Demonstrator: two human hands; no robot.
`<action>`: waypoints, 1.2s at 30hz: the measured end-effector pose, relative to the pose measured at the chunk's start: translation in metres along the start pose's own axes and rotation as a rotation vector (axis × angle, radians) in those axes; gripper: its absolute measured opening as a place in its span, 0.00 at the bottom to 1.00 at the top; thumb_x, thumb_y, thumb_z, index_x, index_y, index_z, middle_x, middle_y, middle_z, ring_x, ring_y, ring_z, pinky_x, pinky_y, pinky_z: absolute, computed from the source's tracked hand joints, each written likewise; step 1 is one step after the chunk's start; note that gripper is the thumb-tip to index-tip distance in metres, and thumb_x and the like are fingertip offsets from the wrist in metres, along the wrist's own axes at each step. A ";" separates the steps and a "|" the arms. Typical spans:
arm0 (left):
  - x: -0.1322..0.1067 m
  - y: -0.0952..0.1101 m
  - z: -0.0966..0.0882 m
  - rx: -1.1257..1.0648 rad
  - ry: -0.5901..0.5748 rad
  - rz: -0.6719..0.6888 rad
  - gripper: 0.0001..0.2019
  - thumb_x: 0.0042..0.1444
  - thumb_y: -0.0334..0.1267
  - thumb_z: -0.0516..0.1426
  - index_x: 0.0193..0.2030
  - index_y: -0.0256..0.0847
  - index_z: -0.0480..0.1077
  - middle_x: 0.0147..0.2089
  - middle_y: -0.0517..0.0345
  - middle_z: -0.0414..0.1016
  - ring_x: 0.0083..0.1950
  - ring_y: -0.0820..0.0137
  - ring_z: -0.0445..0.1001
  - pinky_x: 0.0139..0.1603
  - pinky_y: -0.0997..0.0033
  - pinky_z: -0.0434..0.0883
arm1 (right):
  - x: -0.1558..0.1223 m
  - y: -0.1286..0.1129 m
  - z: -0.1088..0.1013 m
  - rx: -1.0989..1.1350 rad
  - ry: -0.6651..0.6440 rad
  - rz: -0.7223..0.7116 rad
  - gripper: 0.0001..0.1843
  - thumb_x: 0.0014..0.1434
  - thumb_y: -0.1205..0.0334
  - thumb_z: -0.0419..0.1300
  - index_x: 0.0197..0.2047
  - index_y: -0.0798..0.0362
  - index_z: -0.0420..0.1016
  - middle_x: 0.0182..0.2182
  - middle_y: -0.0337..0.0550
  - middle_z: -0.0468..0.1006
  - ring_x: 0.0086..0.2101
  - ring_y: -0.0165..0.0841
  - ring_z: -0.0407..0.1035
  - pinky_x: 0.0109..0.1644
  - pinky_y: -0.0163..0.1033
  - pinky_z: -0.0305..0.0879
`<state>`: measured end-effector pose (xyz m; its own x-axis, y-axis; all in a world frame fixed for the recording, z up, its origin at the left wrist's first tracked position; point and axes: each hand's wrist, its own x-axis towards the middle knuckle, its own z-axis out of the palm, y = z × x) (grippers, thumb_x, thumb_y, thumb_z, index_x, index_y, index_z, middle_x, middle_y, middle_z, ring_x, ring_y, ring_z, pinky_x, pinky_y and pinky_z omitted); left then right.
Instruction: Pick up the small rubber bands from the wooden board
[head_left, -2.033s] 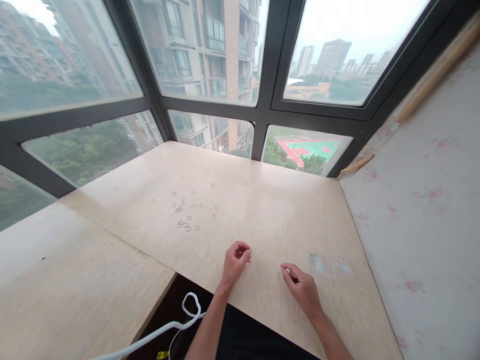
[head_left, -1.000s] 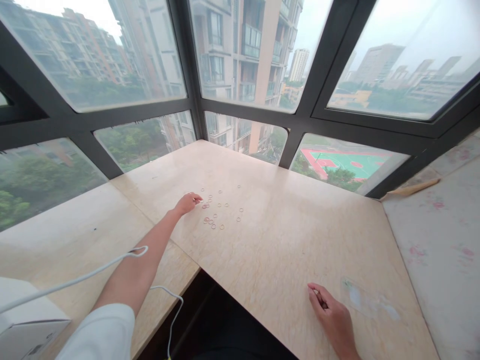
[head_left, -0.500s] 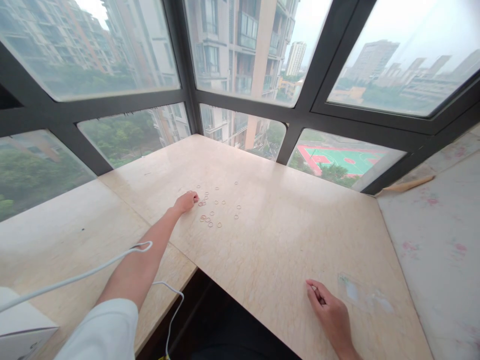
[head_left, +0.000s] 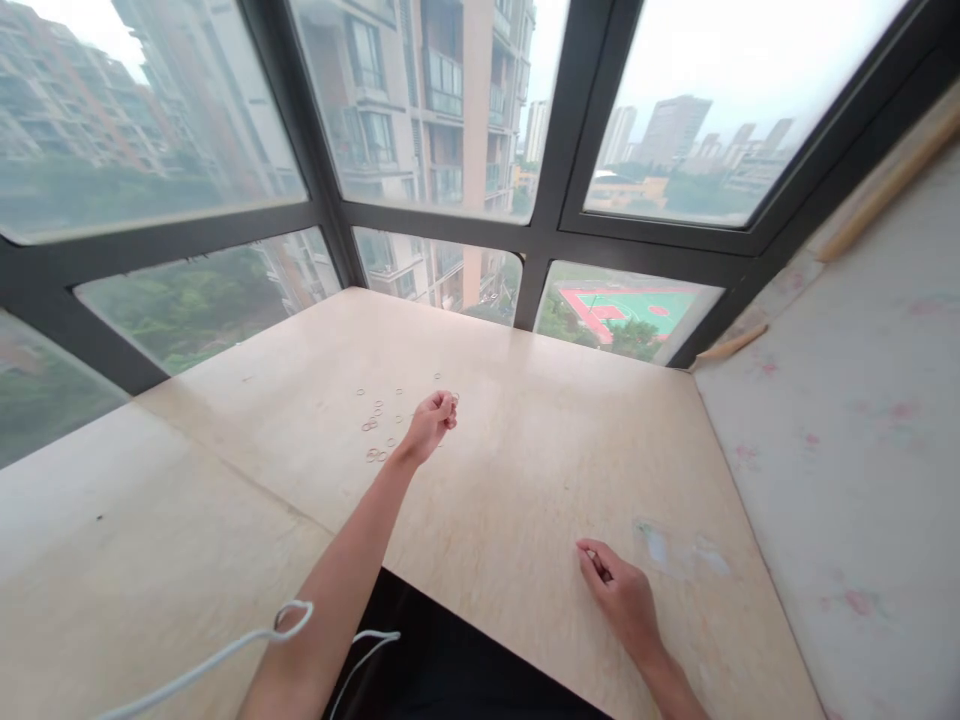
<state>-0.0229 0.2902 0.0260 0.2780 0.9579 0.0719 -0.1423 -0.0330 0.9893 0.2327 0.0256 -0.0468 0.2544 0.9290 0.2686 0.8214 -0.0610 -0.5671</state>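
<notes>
My left hand is closed in a pinch above the table, and a thin ring shows at its fingertips. Several more thin rings lie scattered on the tabletop to its left and behind it, some overlapping in small clusters; my hand and forearm cover part of the spread. My right hand rests on the table nearer to me, its fingers curled closed. What lies inside those fingers, if anything, is hidden. A clear plastic packet lies flat just beyond my right hand.
The marbled tabletop runs back to dark window frames. A white cable passes by my left forearm. On the right rises a flowered wall; a dark gap opens below the table's front edge.
My left hand has moved right across the rings, and a ring now shows at its fingertips. My right hand stays closed in its place. The camera view has turned to the right.
</notes>
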 end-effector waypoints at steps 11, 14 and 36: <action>-0.045 0.015 0.154 -0.403 -0.454 -0.131 0.16 0.52 0.45 0.63 0.32 0.39 0.60 0.31 0.63 0.60 0.25 0.80 0.54 0.26 0.77 0.56 | 0.002 -0.003 0.000 0.131 0.041 0.054 0.15 0.62 0.58 0.50 0.37 0.53 0.77 0.19 0.37 0.74 0.20 0.29 0.68 0.27 0.31 0.61; -0.051 0.000 0.181 -0.239 -0.499 -0.120 0.15 0.55 0.47 0.60 0.32 0.39 0.61 0.30 0.63 0.61 0.24 0.80 0.54 0.25 0.77 0.54 | 0.003 -0.003 0.000 0.144 0.039 0.072 0.13 0.62 0.60 0.51 0.37 0.52 0.77 0.18 0.35 0.73 0.20 0.28 0.67 0.27 0.31 0.59; -0.077 -0.077 0.266 0.710 -0.680 0.387 0.12 0.52 0.22 0.51 0.30 0.40 0.72 0.34 0.53 0.71 0.39 0.66 0.66 0.39 0.66 0.63 | 0.004 0.006 0.008 0.105 0.048 0.103 0.16 0.56 0.65 0.54 0.17 0.54 0.69 0.16 0.43 0.74 0.17 0.28 0.61 0.24 0.36 0.45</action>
<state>0.2191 0.1436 -0.0218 0.8378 0.4919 0.2370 0.1921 -0.6719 0.7153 0.2348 0.0316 -0.0556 0.3603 0.9013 0.2404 0.7328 -0.1140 -0.6708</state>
